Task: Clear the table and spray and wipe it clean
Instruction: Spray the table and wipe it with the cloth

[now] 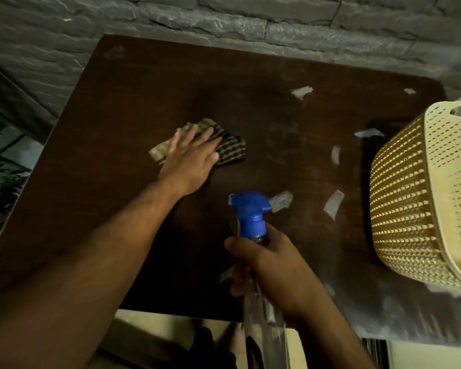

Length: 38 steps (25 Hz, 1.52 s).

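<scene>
- Left grip lies flat, fingers straight, pressing a checked cloth on the dark surface, well left of the basket
- Right grip is curled round the neck of a clear spray bottle with a blue head, nearer the person than the cloth
- Pale paper scraps lie scattered between cloth and basket
- Cream basket stands at the surface's right edge
</scene>
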Each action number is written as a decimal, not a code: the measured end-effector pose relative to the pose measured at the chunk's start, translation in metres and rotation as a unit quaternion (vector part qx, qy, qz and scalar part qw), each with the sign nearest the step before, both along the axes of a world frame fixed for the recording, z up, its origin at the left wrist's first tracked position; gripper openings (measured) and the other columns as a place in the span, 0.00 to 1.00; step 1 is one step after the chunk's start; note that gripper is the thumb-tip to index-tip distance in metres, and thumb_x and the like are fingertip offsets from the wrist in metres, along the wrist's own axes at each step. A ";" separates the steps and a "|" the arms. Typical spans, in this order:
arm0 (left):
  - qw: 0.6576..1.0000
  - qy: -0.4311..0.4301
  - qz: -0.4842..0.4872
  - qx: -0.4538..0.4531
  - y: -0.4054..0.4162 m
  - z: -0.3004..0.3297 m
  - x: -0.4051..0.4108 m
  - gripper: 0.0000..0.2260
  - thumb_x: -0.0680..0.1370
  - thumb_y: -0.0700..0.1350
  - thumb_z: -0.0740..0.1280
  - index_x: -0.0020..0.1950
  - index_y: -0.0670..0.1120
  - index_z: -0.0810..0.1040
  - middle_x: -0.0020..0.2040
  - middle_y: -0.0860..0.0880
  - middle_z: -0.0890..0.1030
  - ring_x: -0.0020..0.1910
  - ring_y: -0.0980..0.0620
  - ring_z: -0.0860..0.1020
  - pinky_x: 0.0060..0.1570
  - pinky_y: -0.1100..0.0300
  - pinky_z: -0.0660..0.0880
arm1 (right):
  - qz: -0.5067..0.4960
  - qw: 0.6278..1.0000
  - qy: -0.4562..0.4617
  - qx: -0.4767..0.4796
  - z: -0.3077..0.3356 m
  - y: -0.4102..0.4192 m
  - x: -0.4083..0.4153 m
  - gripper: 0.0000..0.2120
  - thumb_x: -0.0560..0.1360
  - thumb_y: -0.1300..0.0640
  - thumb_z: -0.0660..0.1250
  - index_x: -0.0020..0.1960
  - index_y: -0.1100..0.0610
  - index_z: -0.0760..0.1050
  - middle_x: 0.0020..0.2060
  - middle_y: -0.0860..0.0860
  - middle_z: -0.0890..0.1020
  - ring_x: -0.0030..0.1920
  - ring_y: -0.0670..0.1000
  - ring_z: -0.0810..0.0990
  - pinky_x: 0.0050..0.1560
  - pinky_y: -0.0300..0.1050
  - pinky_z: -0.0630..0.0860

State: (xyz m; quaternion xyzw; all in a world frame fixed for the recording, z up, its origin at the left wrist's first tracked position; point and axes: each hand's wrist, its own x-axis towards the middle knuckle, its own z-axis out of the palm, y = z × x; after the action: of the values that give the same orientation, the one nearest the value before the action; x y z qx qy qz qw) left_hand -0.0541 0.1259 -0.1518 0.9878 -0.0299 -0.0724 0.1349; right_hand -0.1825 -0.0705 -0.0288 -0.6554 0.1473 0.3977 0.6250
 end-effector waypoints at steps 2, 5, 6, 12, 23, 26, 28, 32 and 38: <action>0.998 0.000 -0.066 -0.004 -0.019 -0.003 -0.026 0.22 0.82 0.54 0.49 0.76 0.55 0.59 0.78 0.55 0.54 0.78 0.52 0.46 0.75 0.47 0.41 | 0.004 1.000 0.004 0.005 0.002 0.003 -0.003 0.10 0.75 0.57 0.69 0.54 0.55 0.74 0.35 0.57 0.78 0.32 0.55 0.78 0.33 0.45 0.78; 0.988 -0.018 -0.154 -0.015 0.000 -0.008 -0.110 0.23 0.80 0.55 0.48 0.73 0.56 0.65 0.77 0.56 0.58 0.78 0.52 0.50 0.75 0.43 0.48 | 0.002 1.000 -0.012 -0.004 -0.004 0.002 -0.006 0.08 0.73 0.57 0.70 0.51 0.56 0.74 0.31 0.56 0.78 0.30 0.56 0.78 0.31 0.46 0.76; 0.989 -0.020 -0.145 -0.024 0.017 -0.008 -0.123 0.22 0.80 0.55 0.49 0.73 0.56 0.66 0.77 0.56 0.59 0.78 0.53 0.50 0.75 0.45 0.47 | 0.001 1.000 -0.015 -0.006 -0.007 0.001 -0.006 0.08 0.73 0.57 0.70 0.51 0.56 0.74 0.31 0.55 0.78 0.30 0.56 0.78 0.31 0.45 0.75; 0.999 -0.007 0.025 -0.018 0.029 0.002 -0.020 0.21 0.83 0.55 0.48 0.76 0.55 0.59 0.78 0.55 0.55 0.78 0.53 0.44 0.74 0.48 0.40 | 0.002 1.000 0.012 0.004 -0.005 -0.007 -0.008 0.12 0.75 0.57 0.69 0.56 0.53 0.73 0.34 0.55 0.79 0.32 0.53 0.77 0.33 0.44 0.78; 0.998 -0.022 -0.036 -0.041 -0.021 -0.003 -0.044 0.20 0.83 0.53 0.50 0.76 0.55 0.60 0.78 0.54 0.55 0.78 0.53 0.45 0.75 0.48 0.40 | 0.014 0.999 0.008 -0.046 -0.013 -0.016 -0.022 0.11 0.75 0.56 0.68 0.56 0.54 0.73 0.35 0.55 0.80 0.32 0.53 0.78 0.39 0.49 0.79; 0.994 -0.014 -0.101 -0.035 -0.029 -0.002 -0.083 0.21 0.82 0.54 0.49 0.76 0.56 0.60 0.78 0.56 0.54 0.77 0.55 0.43 0.75 0.50 0.39 | 0.004 0.999 -0.005 -0.044 -0.013 -0.018 -0.022 0.10 0.74 0.56 0.69 0.55 0.53 0.74 0.36 0.55 0.80 0.34 0.55 0.79 0.42 0.54 0.79; 0.990 -0.021 -0.136 -0.038 -0.023 0.000 -0.123 0.21 0.81 0.55 0.50 0.74 0.57 0.63 0.77 0.58 0.56 0.77 0.56 0.45 0.75 0.51 0.41 | -0.006 1.000 -0.002 -0.029 -0.011 -0.023 -0.023 0.10 0.73 0.56 0.70 0.54 0.52 0.75 0.36 0.55 0.81 0.34 0.54 0.79 0.43 0.54 0.79; 0.995 -0.009 -0.097 -0.025 0.013 0.001 -0.138 0.22 0.80 0.57 0.48 0.74 0.57 0.65 0.77 0.59 0.57 0.77 0.57 0.46 0.75 0.53 0.42 | -0.002 0.999 -0.007 -0.031 -0.013 -0.037 -0.024 0.16 0.68 0.48 0.72 0.54 0.50 0.77 0.38 0.53 0.83 0.35 0.53 0.80 0.45 0.56 0.80; 0.999 0.006 -0.044 0.000 -0.035 0.002 -0.052 0.21 0.83 0.55 0.49 0.76 0.56 0.58 0.78 0.55 0.54 0.77 0.54 0.43 0.75 0.48 0.40 | 0.010 0.999 -0.009 -0.029 -0.012 -0.041 -0.030 0.13 0.72 0.50 0.71 0.54 0.51 0.75 0.36 0.54 0.81 0.34 0.54 0.80 0.41 0.55 0.81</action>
State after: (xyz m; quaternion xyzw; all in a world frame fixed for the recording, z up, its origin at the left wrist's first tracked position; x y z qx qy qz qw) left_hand -0.1064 0.0906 -0.1503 0.9849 -0.0729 -0.0847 0.1321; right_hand -0.2126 -0.1112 -0.0412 -0.6781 0.1469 0.3938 0.6029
